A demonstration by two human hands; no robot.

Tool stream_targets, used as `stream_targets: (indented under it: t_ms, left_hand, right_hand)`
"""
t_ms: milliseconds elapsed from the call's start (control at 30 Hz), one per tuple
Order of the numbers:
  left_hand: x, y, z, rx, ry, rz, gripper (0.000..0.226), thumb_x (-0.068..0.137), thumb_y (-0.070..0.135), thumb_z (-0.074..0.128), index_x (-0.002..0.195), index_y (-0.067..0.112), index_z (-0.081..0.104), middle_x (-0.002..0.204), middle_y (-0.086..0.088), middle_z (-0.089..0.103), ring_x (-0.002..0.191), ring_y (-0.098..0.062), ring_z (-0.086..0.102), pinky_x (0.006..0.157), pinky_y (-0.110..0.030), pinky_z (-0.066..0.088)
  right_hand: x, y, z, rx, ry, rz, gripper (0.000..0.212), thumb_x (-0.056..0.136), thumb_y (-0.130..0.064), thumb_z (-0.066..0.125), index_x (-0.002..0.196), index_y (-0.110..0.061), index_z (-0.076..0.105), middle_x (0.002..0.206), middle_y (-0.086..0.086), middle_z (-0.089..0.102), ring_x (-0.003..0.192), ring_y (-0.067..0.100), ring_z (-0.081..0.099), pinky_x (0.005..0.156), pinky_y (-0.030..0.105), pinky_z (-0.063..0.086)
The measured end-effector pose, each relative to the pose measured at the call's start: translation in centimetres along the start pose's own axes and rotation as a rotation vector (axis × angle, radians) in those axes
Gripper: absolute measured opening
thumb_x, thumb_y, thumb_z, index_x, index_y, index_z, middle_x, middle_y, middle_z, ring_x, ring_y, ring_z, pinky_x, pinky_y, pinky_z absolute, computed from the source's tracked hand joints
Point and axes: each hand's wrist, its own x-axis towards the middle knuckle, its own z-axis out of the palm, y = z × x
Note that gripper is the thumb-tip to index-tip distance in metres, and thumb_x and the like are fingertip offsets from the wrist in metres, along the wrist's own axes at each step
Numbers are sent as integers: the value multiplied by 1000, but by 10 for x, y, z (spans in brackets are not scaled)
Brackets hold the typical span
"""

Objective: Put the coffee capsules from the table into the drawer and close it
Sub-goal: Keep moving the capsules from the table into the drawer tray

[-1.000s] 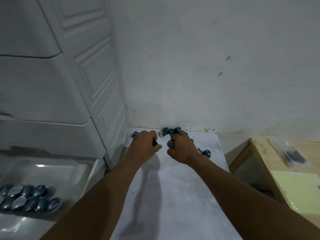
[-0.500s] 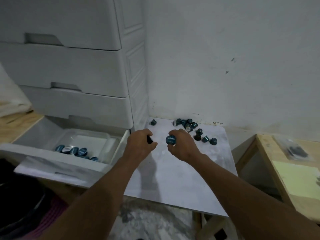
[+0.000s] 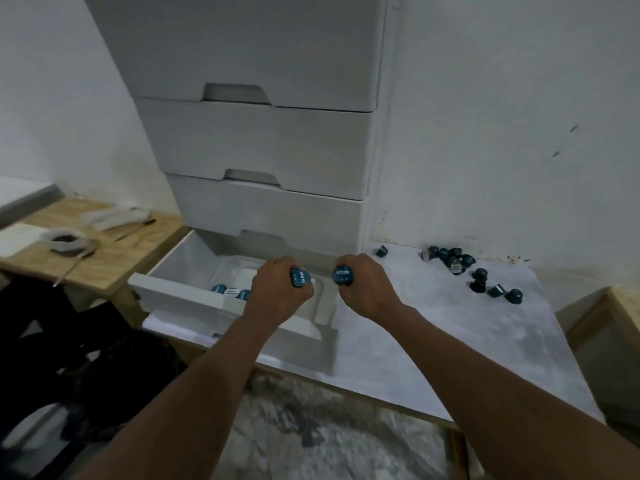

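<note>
Left hand (image 3: 277, 292): fingers curled, gripping one blue capsule (image 3: 298, 277) above the open drawer (image 3: 180, 289). Right hand (image 3: 367, 289): fingers curled, gripping another capsule (image 3: 343, 275) beside the drawer.

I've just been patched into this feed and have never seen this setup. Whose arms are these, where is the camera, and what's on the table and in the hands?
There is no robot here. These are a person's two bare arms, filmed by one wide-angle camera worn on their head, looking forward and down.

The left hand holds a capsule over the open bottom drawer. The right hand holds a second capsule near the drawer's right side. A few stored capsules already lie inside the drawer.

About ten loose capsules lie on the white table, close to the wall. The cabinet's upper drawers are shut.
</note>
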Motion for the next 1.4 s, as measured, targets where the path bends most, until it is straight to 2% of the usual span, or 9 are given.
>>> stream_targets:
  t_ms: [233,400,533,633,800,933,1100,1200,1400]
  left_hand:
    - [30,-73,-56,-15,-119,2,38,72,13,76,107,10,62,101,-6,65,89,-18,60,81,-30,50]
    - [52,-104,-61,-26,-194,73,33,72,8,75,104,7,65,100,-10,67,87,-21,61,82,-33,51]
    - [75,-126,-47,-52,-277,76,42,72,12,77,111,15,62,105,-3,66,89,-13,59,79,-22,47]
    - [92,-137,-36,-80,-347,55,42,73,13,77,112,18,60,102,0,65,86,-9,58,72,-15,42]
    - [117,-154,-16,-120,-463,33,32,70,8,78,97,16,65,90,5,65,84,-10,61,68,-6,43]
    - [135,-167,2,-122,-573,5,36,66,5,81,98,15,67,93,2,66,84,-12,63,72,-15,50]
    - [156,-180,20,-101,-694,17,36,64,6,83,95,16,68,90,3,68,77,-11,64,63,-12,47]
    - [171,-185,29,-81,-757,40,38,62,9,85,95,19,68,91,2,69,78,-12,65,64,-15,48]
    - [185,-192,50,-65,-844,136,39,65,10,83,100,17,68,98,-2,68,82,-14,64,72,-21,50]
  right_hand:
    - [28,-56,57,65,17,-2,28,74,-9,66,101,-12,66,93,11,67,85,25,61,76,35,50]
    - [37,-66,80,102,3,124,36,77,-8,67,112,-7,60,103,10,65,92,25,60,83,38,50]
    - [54,-58,98,86,-23,129,31,73,-11,70,104,-12,63,98,6,65,86,21,60,78,36,53]
    - [71,-47,109,92,-57,128,35,75,-13,70,110,-12,63,101,3,65,81,15,59,77,31,52]
    - [95,-25,125,106,-161,174,37,76,-17,70,112,-14,62,103,3,66,80,16,61,75,29,52]
    - [106,-11,134,95,-224,215,41,76,-18,72,115,-15,61,110,2,65,88,16,62,83,36,54]
    - [111,-4,143,58,-275,262,44,72,-18,74,115,-14,63,112,6,64,86,13,58,81,30,51]
    - [112,-4,146,-1,-278,297,42,73,-23,75,113,-17,65,111,4,65,96,18,59,86,30,50]
    - [112,-3,152,-71,-327,350,34,76,-28,74,109,-22,68,107,1,67,94,18,61,85,33,52]
